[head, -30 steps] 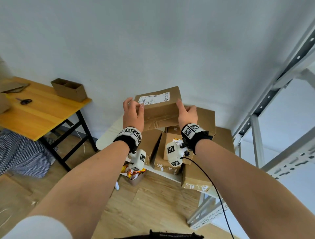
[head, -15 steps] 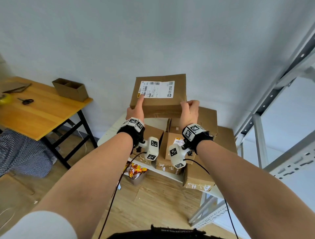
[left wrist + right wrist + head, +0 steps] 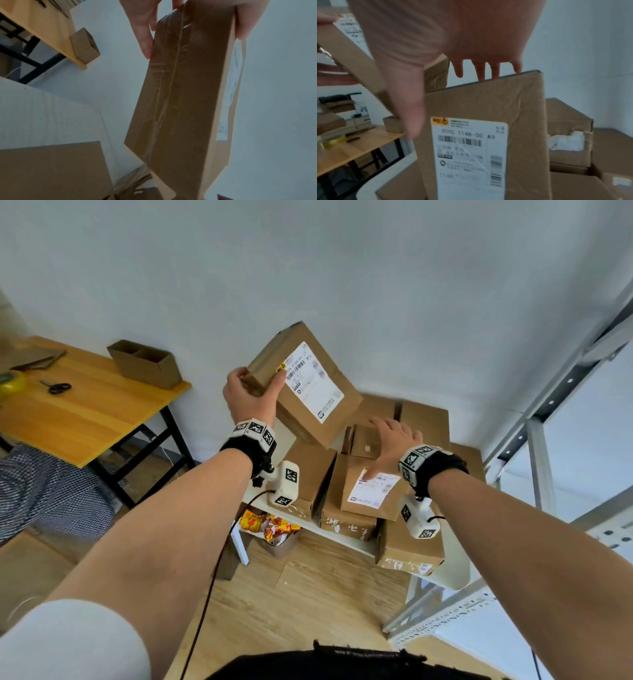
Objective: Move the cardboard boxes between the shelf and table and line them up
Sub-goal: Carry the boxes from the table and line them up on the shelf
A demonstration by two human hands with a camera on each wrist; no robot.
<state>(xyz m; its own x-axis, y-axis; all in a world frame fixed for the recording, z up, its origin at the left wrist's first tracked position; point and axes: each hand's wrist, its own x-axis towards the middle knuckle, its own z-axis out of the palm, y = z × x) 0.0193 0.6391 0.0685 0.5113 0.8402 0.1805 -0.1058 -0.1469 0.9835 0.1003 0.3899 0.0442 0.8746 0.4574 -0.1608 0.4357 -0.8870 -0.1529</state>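
My left hand grips a flat cardboard box with a white shipping label by its left end and holds it tilted in the air above the pile. In the left wrist view my fingers and thumb clamp that box's taped edge. My right hand is spread open over a smaller labelled box that lies on top of the pile; in the right wrist view its fingertips reach the far edge of that labelled box. Several more cardboard boxes crowd the white table.
A wooden table at the left carries an open cardboard tray, scissors and a yellow tape roll. A grey metal shelf frame rises at the right. Snack packets sit under the white table.
My right hand has let go of the lifted box and dropped onto the smaller labelled box on the pile. The left hand alone now holds the lifted box, swung up and to the left.
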